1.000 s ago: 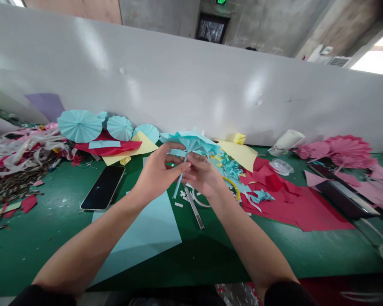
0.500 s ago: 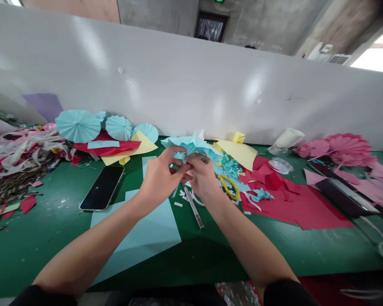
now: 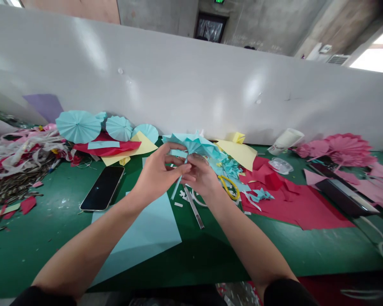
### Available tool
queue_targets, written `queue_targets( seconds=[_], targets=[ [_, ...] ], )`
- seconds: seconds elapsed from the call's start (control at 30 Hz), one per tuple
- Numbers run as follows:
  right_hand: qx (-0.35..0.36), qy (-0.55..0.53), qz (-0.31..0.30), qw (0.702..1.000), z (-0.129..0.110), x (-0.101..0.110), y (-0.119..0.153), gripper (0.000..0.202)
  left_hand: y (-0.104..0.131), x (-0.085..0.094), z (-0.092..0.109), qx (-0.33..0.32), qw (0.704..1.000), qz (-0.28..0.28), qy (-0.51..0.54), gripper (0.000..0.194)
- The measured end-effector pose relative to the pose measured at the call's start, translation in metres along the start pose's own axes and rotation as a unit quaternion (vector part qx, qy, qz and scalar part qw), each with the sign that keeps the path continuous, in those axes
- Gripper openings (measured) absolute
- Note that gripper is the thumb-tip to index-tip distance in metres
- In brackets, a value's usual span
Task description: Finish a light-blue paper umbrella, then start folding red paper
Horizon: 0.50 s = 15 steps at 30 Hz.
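Note:
Both hands meet over the middle of the green table. My left hand (image 3: 161, 172) is closed, with its fingers curled round the near edge of a light blue pleated paper fan (image 3: 196, 143). From the other side my right hand (image 3: 202, 174) pinches the same fan, thumb and fingers pressed together. A thin light blue strip (image 3: 176, 187) hangs down between the hands; its upper end is hidden by fingers. Below them lie a narrow metal-edged cutter knife (image 3: 194, 207), yellow-handled scissors (image 3: 229, 187) and small white paper scraps (image 3: 178, 205).
A phone (image 3: 102, 188) and a light blue sheet (image 3: 143, 233) lie on the left. Finished pleated blue rounds (image 3: 78, 126) lean at the white partition (image 3: 185, 85). Red paper (image 3: 293, 208), a paper cup (image 3: 287, 140), a black device (image 3: 346, 197) and pink pleated paper (image 3: 351, 149) are on the right.
The blue fan has tilted, showing more of its pleats above my fingers. The thin strip now hangs more plainly between my hands, which have shifted only slightly.

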State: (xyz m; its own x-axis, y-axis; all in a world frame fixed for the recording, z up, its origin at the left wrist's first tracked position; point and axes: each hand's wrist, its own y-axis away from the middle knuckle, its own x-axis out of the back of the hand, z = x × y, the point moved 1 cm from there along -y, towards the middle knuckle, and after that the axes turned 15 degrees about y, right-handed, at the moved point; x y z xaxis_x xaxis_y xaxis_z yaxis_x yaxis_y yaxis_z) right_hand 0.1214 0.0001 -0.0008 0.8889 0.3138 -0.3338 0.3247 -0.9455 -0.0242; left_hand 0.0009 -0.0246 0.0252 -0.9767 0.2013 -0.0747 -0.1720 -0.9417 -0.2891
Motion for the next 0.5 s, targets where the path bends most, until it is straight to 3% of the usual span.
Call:
queue_targets(
  seconds=[0.3,0.5],
  targets=[
    [-0.005,-0.059,-0.134,0.989,0.011,0.001,0.0,0.031,0.0,-0.004,0.0,0.061,0.984,-0.056,0.155,0.034],
    [0.007,-0.059,-0.148,0.987,0.012,0.0,-0.002,0.036,0.001,-0.004,0.002,0.096,0.978,-0.064,0.171,0.03]
  ],
)
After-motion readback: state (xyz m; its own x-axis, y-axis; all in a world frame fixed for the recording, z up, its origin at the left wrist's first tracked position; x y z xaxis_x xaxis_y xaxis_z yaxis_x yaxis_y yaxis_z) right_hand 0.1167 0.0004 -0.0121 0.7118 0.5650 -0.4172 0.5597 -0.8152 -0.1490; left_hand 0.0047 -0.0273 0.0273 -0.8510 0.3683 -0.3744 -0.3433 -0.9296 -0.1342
